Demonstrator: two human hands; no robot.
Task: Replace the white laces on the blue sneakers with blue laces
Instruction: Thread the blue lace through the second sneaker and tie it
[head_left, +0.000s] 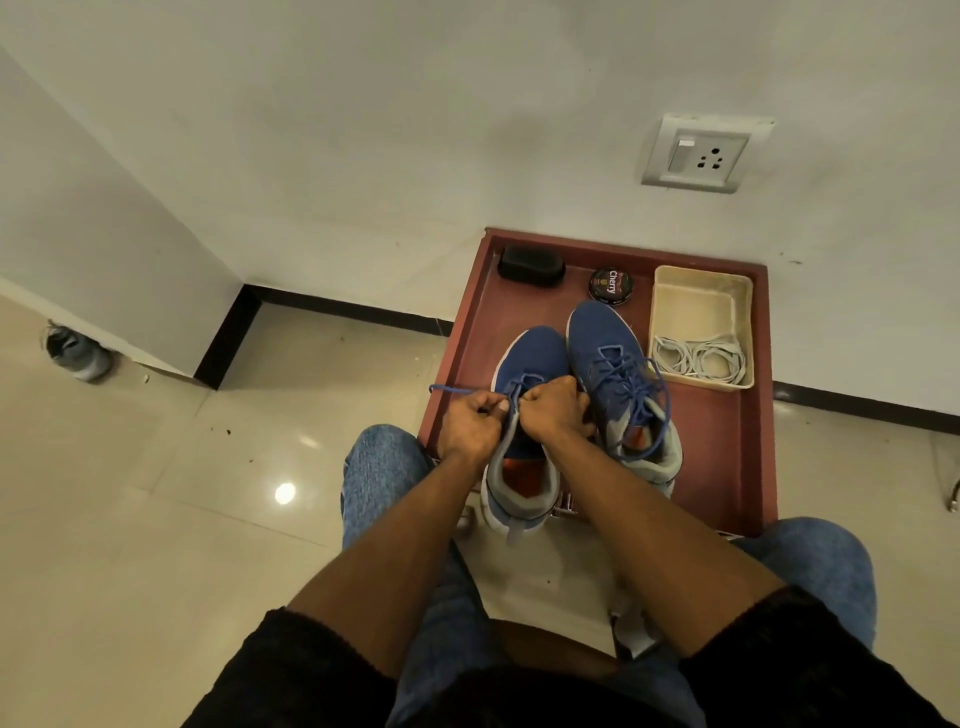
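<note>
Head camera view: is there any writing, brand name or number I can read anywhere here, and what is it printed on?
"Cherry": on the lid of the round black tin, at the far end of the red tray.
Other small marks on that lid: too small to read.
Blue sneakers, beige box, black case, wall socket: no readable text.

Both your hands up front, fists close together, knuckles up.
Your left hand (470, 423) curls with thumb and fingers pinching a blue lace (447, 388); your right hand (556, 408) is curled tight just beside it, contents hidden. Both forearms bare, extended forward, converging; black sleeves at the upper arms.
</note>
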